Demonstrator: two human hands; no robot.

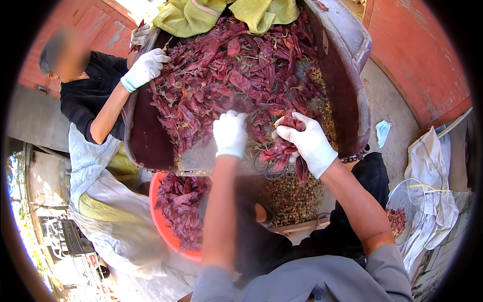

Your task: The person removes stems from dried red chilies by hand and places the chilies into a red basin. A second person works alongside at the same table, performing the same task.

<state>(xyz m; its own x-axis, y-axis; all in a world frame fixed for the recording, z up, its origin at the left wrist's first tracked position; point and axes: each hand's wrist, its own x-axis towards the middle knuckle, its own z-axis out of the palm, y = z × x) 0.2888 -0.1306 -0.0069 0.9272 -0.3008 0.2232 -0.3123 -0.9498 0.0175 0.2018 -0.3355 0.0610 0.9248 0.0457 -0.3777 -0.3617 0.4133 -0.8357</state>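
Note:
Dried red chili peppers (211, 79), many with stems on, lie heaped in a large dark red tub with a cut-open front (343, 94). My left hand (231, 134), in a white knit glove, reaches to the near edge of the heap; its fingertips are blurred, so what they touch is unclear. My right hand (307, 139), gloved too, is closed on a bunch of dried chilies (283, 145) above the tub's front edge. Dark metal scissors handles (269, 168) show just below that bunch. More chilies fill an orange-red basin (158, 222) below the tub on the left.
At the left a co-worker's gloved hand (147, 68) touches the heap. Yellow woven sacks (188, 19) lie over the tub's far end. Stems and scraps (294, 200) are piled under its front edge. A wire basket (405, 211) and a blue face mask (383, 133) are at the right.

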